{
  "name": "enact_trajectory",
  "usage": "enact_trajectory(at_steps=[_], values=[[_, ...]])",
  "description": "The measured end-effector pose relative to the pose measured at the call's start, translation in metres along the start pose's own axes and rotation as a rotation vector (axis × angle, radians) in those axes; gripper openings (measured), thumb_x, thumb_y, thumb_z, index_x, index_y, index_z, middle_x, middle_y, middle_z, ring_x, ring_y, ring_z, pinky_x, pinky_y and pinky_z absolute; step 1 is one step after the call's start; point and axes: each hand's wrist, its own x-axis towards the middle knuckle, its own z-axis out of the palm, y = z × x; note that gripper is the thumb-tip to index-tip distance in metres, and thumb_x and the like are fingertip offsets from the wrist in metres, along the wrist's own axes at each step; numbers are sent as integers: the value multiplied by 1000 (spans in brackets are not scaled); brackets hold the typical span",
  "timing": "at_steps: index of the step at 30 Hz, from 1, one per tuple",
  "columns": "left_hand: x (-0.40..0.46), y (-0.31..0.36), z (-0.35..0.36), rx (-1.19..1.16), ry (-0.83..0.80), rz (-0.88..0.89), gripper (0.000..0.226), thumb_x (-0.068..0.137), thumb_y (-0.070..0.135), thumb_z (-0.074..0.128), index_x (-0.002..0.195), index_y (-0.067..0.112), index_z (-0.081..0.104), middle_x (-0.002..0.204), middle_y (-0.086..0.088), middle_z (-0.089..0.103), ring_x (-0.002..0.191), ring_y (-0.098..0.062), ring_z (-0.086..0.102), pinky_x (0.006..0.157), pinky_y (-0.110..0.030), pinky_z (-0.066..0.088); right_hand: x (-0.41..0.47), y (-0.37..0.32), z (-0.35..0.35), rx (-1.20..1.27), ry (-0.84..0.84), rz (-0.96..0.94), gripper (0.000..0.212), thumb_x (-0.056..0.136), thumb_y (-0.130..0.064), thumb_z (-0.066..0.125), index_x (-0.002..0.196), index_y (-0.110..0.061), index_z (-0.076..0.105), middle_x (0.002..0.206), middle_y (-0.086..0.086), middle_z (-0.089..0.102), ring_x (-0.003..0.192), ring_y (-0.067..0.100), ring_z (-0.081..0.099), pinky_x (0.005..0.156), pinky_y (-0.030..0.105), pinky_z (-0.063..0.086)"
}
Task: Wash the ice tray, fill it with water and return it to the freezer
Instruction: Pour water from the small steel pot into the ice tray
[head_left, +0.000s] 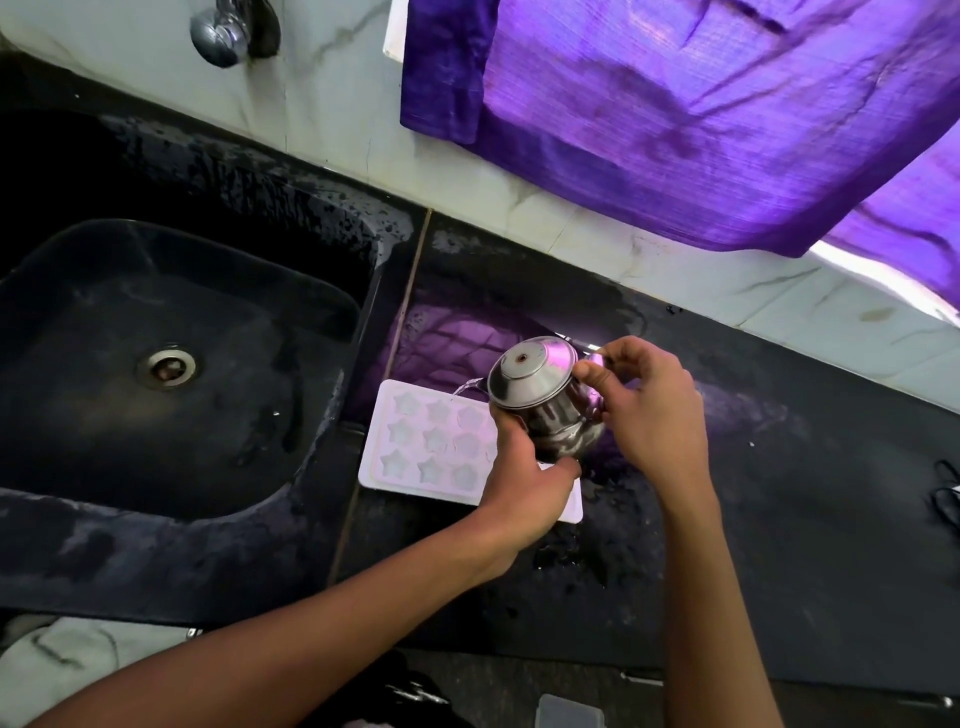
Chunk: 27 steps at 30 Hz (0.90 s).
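We see a white ice tray (434, 447) with star-shaped cups lying flat on the wet black table (779, 493), just right of the sink (171, 364). Our left hand (524, 478) and right hand (649, 410) both grip a tilted steel pot (540, 400), pouring a thin stream of water (465, 387) into it.

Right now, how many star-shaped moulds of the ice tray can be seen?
9: three rows of three in the ice tray on the counter. More may be hidden under the left hand and steel pot.
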Motion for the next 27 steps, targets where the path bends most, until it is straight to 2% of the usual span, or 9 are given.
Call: enact_trajectory(at_steps=[5, 8, 11, 15, 18, 21, 24, 27], values=[[-2, -1, 0, 6, -15, 29, 85, 89, 4, 52, 146, 35, -3, 136, 14, 39, 116, 0, 39, 90, -17, 31, -3, 5, 1, 36, 22, 9, 18, 84, -39, 67, 80, -23, 61, 74, -8, 64, 71, 18, 64, 72, 46, 56], [-4, -3, 1, 18, -8, 39, 89, 88, 4, 53, 146, 35, -7, 141, 13, 37, 123, -2, 38, 84, -11, 35, -7, 8, 1, 85, 37, 17, 14, 84, -37, 67, 78, -26, 59, 75, -7, 65, 73, 18, 65, 70, 47, 57], [-6, -4, 3, 25, 7, 45, 93, 86, 3, 54, 146, 35, -10, 143, 11, 36, 126, -4, 38, 89, -14, 36, -10, 8, 0, 95, 46, 19, 15, 85, -36, 67, 76, -29, 57, 75, -9, 65, 74, 17, 64, 70, 47, 57], [-12, -6, 5, 29, 0, 27, 93, 87, 2, 53, 144, 38, -11, 140, 13, 37, 115, 0, 42, 63, 3, 35, -16, 7, -1, 85, 45, 19, 15, 85, -36, 67, 79, -25, 60, 75, -7, 65, 73, 19, 65, 71, 48, 57], [-16, -7, 6, 25, -8, 17, 91, 88, 1, 52, 146, 33, -10, 139, 10, 39, 105, 5, 44, 56, 6, 36, -18, 5, -1, 56, 33, 14, 19, 83, -39, 68, 81, -21, 61, 75, -5, 65, 72, 20, 65, 71, 48, 56], [-19, -8, 7, 24, -16, -10, 87, 89, 3, 52, 145, 33, -7, 138, 12, 40, 105, 5, 43, 57, 5, 34, -19, 3, -1, 18, 7, 5, 20, 81, -42, 68, 82, -22, 62, 74, -9, 66, 69, 17, 65, 73, 43, 54], [-21, -9, 7, 16, -17, -26, 85, 89, 4, 52, 146, 31, -5, 138, 12, 41, 113, 1, 41, 64, 1, 31, -21, 3, 0, -1, -6, 7, 19, 81, -41, 69, 83, -22, 62, 74, -9, 65, 69, 12, 64, 70, 33, 51], [-22, -9, 7, 18, -24, -35, 83, 90, 4, 52, 146, 30, -3, 131, 14, 43, 104, 5, 43, 62, 2, 33, -22, 4, -1, -9, -7, 3, 20, 82, -40, 69, 83, -22, 63, 76, -8, 66, 70, 13, 64, 67, 29, 47]])
